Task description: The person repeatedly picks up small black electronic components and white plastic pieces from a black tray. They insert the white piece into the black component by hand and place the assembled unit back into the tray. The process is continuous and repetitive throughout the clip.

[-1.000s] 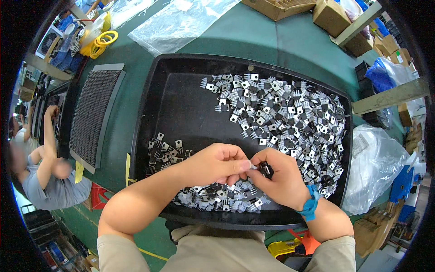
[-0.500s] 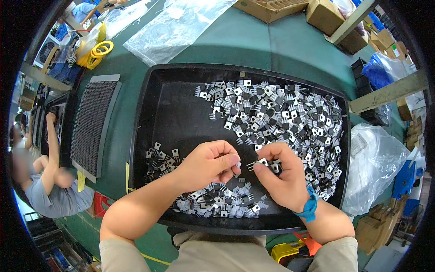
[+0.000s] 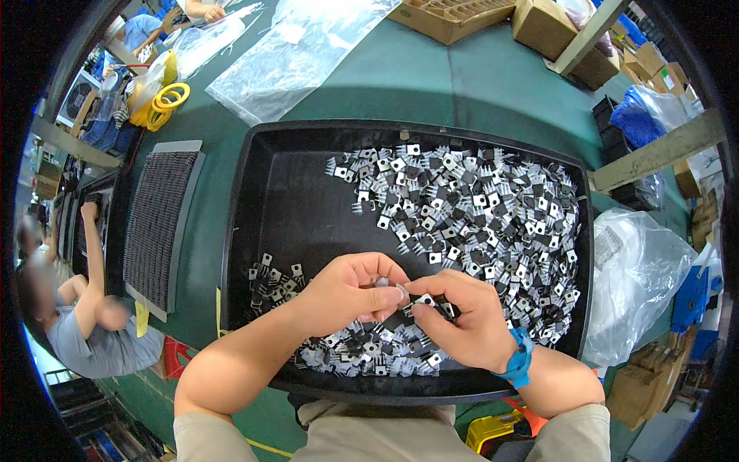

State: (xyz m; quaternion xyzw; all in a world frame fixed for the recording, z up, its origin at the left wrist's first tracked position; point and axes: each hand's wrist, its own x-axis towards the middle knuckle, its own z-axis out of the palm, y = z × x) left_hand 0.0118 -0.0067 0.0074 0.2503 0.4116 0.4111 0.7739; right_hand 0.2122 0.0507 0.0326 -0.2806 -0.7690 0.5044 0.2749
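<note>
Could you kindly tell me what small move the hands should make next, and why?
I'd suggest lining up the small pale piece with the transistor-style component: the left hand pinches the piece at its fingertips, and the right hand holds the component close beside it, though I can't tell whether the two already touch.

In the tray [image 3: 296,189], a heap of components [image 3: 493,200] is spread beyond the right hand [image 3: 469,327], a smaller cluster [image 3: 265,283] left of the left hand [image 3: 346,289]. Outside it, a panel [image 3: 162,219] is set farther left; right of the right hand, a plastic bag [image 3: 639,289] is laid.
</note>
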